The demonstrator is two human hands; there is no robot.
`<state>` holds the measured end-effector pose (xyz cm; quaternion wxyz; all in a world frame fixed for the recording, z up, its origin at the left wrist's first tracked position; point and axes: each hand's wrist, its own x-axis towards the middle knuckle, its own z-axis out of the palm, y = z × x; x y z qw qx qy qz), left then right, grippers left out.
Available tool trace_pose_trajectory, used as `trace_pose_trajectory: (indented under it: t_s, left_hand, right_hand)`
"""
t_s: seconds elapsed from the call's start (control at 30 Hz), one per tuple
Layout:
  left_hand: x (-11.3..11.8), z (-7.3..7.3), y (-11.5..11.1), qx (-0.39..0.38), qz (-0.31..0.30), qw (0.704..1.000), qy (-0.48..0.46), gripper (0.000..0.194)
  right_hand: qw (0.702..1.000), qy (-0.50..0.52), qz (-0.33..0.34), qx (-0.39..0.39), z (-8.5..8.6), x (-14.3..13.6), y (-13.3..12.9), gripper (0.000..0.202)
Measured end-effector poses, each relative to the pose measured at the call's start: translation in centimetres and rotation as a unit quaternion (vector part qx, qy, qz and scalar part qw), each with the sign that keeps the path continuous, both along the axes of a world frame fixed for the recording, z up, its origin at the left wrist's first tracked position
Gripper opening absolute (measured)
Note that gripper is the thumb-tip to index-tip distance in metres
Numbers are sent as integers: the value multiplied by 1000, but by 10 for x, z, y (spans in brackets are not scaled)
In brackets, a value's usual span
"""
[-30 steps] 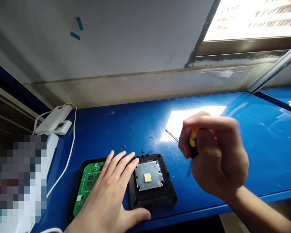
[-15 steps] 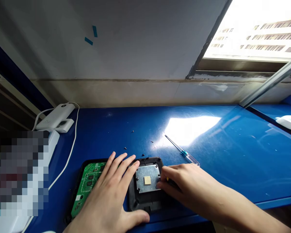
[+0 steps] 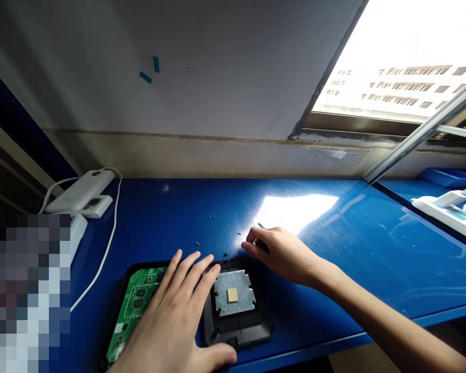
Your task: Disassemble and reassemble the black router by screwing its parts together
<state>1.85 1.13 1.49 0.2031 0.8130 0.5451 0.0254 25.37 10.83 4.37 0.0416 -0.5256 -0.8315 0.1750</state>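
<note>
My left hand [image 3: 178, 305] lies with fingers spread over an opened black plastic casing. Under it, the left half carries a green circuit board [image 3: 134, 300], partly covered by my palm. The right half of the casing [image 3: 252, 329] holds a silvery metal plate [image 3: 243, 282] with a small beige square pad [image 3: 232, 295] on it. Beyond that half, my right hand [image 3: 281, 251] is curled closed just above the table. A bit of a yellow-and-black object [image 3: 255, 240] shows between its fingers; most of it is hidden. Several tiny screws [image 3: 198, 243] lie behind the casing.
A thin screwdriver shaft [image 3: 261, 226] pokes out behind my right hand. White power devices with a cable [image 3: 114, 217] sit at the left of the blue table [image 3: 373, 259]. A white power strip [image 3: 446, 212] and a blue tray [image 3: 446, 176] stand beyond the metal post at right.
My right hand has moved up and away from the casing's right edge, onto the table near the screws, and now covers most of the screwdriver. My left hand stays put.
</note>
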Motion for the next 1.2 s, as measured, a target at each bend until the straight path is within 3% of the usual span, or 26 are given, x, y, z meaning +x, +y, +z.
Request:
trace_pose_trajectory:
  t_s: [0.2,0.3,0.33,0.43,0.5,0.57,0.63,0.8,1.2]
  left_hand:
    - [1,-1,3,-9,-8,1000,-8,100]
    - [-1,-6,2,6,1,1000,-16,100]
    - [-2,-8,1,18,-2,1000,-18,100]
    - [-4,-18,0,76,-20,996,-33,103]
    - [-4,-22,-1,111,-26,992,-45,105]
    - [-3,-21,-1,119,-26,992,-44,105]
    - [-2,-17,1,105,-33,993,-35,101]
    - [1,-7,3,92,-44,994,-35,97]
    - [3,-7,1,98,-41,993,-54,91]
  right_hand:
    - [998,49,-30,25,11,4,-7,34]
    - [977,196,-14,81,25,1,-18,37]
    - [954,279,1,107,30,-2,-22,36]
    - [848,505,42,155,36,-20,-32,32]
    - [799,572,63,176,33,-33,-36,34]
    - [773,603,77,180,25,-44,-38,36]
    - [769,609,89,171,15,-51,-38,38]
    - [799,573,130,129,-1,-54,-38,44]
    - [805,555,158,142,-4,-56,-39,44]
